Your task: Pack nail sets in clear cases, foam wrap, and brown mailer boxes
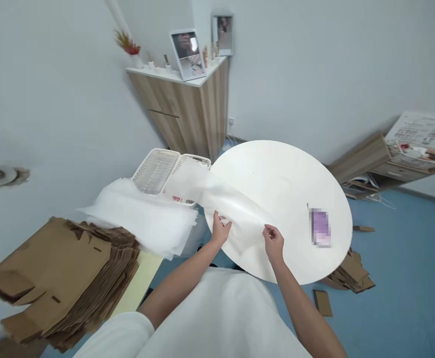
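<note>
A thin white sheet [236, 201], soft and slightly see-through, stretches between my hands over the near left part of a round white table [284, 169]. My left hand [221, 232] grips its near edge, thumb and forefinger curled around the material. At the sheet's right end, my right hand [274, 243] pinches a corner between thumb and fingers. The far left end of the sheet droops over a white basket. Whether it is a single layer or a bag, I cannot tell. A pile of similar white sheets [139, 214] lies to the left.
Flattened brown cardboard boxes [79, 273] are stacked at the lower left. White plastic baskets [157, 169] stand beyond the sheet pile. A blurred purple object [320, 227] lies on the table's right side. More cardboard [352, 272] sits on the blue floor. A wooden cabinet [187, 109] stands behind.
</note>
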The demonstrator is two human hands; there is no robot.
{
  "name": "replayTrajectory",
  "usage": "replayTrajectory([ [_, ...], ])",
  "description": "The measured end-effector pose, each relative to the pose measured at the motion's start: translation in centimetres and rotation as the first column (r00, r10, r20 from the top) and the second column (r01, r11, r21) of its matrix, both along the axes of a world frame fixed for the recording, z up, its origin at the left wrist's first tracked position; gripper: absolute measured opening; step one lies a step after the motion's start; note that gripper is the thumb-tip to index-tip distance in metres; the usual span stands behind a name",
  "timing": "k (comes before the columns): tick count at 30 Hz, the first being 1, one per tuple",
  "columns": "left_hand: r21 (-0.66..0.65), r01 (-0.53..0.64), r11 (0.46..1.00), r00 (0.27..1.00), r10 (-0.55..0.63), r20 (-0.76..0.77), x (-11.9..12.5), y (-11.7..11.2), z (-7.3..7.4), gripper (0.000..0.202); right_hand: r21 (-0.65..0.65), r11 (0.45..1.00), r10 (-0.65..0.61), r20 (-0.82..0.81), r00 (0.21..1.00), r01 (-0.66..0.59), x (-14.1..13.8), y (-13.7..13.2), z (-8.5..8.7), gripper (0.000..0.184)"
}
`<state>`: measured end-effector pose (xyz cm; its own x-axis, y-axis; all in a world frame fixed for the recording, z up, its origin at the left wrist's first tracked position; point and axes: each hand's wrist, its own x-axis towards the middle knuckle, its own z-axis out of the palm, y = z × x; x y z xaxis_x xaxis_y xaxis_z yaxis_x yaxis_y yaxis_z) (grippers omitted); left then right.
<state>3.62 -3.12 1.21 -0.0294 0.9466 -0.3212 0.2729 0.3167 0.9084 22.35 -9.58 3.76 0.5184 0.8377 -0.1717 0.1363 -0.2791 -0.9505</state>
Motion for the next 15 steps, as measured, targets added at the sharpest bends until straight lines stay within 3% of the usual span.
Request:
replayTrajectory([
  [5,0.002,0.209,0.978,0.964,-0.206,-0.17,5.3,0.4,0.8,0.078,-0.108,0.994,-0.013,0.007,1.0,0.013,5.6,-5.2,-1.5,0.035],
  [10,-0.032,0.385,0.922,0.875,-0.376,-0.305,7.5,0.8,0.5,0.081,-0.246,0.963,0.105,-0.045,0.993,-0.113,7.1,-8.6,-2.8,0.039],
  [12,-0.071,0.434,0.898,0.825,-0.428,-0.37,7.5,1.0,0.2,0.081,-0.327,0.913,0.232,-0.078,0.97,-0.245,7.1,-9.1,-2.7,0.039],
  [15,-0.107,0.497,0.861,0.752,-0.489,-0.443,7.2,1.4,-0.2,0.081,-0.458,0.767,0.454,-0.108,0.885,-0.449,6.8,-8.9,-1.7,0.038],
])
